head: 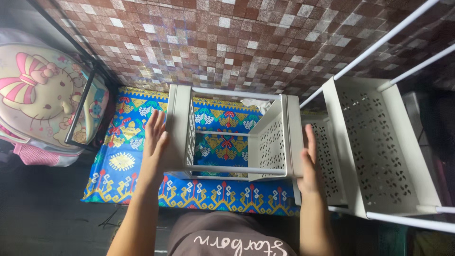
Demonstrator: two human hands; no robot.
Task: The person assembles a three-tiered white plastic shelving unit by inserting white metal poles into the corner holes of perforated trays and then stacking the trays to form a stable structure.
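Nearest the camera: the person's lap in a brown garment [222, 234] with pale lettering, forearms reaching forward on either side.

Left hand [155, 144]: flat, fingers straight and together, palm pressed against the outer face of the left end panel of a white plastic rack [237, 135]. No curl around any edge; it bears on the panel rather than gripping. Right hand [309, 163]: likewise open and flat, fingers extended upward, palm against the outer face of the right end panel. The rack is thus held between the two palms, just above a patterned mat [142, 189].

Rack: lying on its side, two solid tray-like end panels joined by thin round white rods. Inner faces perforated with small cut-out motifs in rows. Smooth, matte, rigid plastic; squared corners. A crumpled white scrap [253, 104] shows at its far top edge.

Mat: woven-look, bright blue with yellow, red and white geometric bands, lying flat on a dark floor.

To the right, a second, larger white rack [379, 147], same perforated trays and rods, tilted, close beside the right hand.

Left: a pale cartoon-printed bag [38, 99] with pink bow, partly behind a black metal frame [83, 114].

Farthest: wall of small reddish-brown mosaic tiles [237, 38], glossy.
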